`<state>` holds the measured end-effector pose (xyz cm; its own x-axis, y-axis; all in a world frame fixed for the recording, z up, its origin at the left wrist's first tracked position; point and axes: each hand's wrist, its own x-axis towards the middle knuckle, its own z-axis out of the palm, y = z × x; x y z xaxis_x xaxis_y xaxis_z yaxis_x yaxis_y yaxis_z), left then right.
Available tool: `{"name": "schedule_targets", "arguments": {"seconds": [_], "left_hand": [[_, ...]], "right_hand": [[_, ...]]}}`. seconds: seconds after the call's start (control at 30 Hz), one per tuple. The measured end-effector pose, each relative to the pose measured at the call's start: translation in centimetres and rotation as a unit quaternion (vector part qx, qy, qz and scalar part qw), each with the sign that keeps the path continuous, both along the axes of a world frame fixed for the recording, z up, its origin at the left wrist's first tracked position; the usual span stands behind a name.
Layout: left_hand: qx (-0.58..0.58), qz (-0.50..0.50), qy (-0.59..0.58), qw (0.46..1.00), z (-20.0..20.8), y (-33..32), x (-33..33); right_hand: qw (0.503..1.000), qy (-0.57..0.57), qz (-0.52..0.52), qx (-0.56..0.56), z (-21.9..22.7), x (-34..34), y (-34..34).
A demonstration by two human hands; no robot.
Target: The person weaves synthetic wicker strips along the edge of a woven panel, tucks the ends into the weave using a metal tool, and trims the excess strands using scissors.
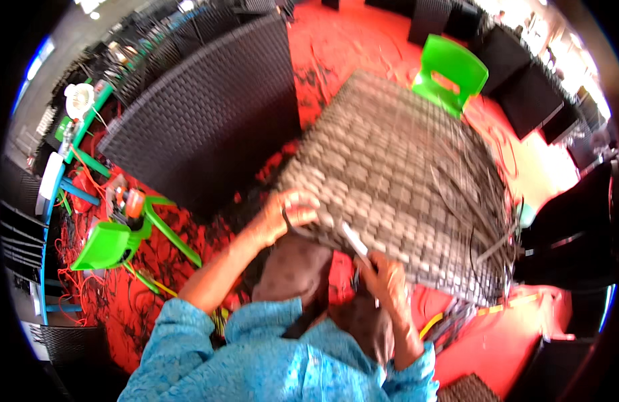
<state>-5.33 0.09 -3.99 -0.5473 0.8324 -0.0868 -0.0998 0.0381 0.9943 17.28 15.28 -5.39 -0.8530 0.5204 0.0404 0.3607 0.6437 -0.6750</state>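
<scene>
Grey-brown wicker, near edge: left hand (281,208) at the rim of the woven panel (390,167), fingers bent; whether they pinch the dark strip (297,232) beside the palm cannot be told
Right fingers: closed round the lower end of a pale-bladed tool (354,238), right hand (388,276) just below the panel edge
Blade: angled up and to the left, toward the left hand; tip apart from the left fingers; contact with the weave not clear
Step in hand (judgement): working the strip at the near edge, left hand tending it, right hand bringing the tool
Next move calls for (judgement): a steady strip, a controlled blade and left fingers clear of its path
Panel position: in front of the person, near edge above the knees
Loose strands (484,208): spread over the panel's right end, some reaching past its edge
Left side: tall black woven piece (216,107) beyond the left hand; green chair (102,248) nearer the person
Far side: second green chair (450,74) by the panel's far right corner
Floor: red covering (336,40), dark scraps scattered at left
</scene>
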Motion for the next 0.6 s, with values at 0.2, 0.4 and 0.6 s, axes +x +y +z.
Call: {"name": "schedule_targets", "arguments": {"seconds": [0.2,0.4,0.6], "left_hand": [[-0.027,-0.084,0.131,0.987,-1.1,0.1,-1.2],[-0.017,-0.148,0.427,0.892,-1.0,0.3,0.4],[-0.084,-0.152,0.454,0.874,-0.6,0.2,1.6]], "right_hand": [[0.982,0.024,-0.147,-0.116,0.8,7.2,4.3],[0.940,0.042,-0.261,-0.214,-1.2,21.2,6.7],[0.910,0.029,-0.326,-0.256,-2.3,24.0,6.5]]}}
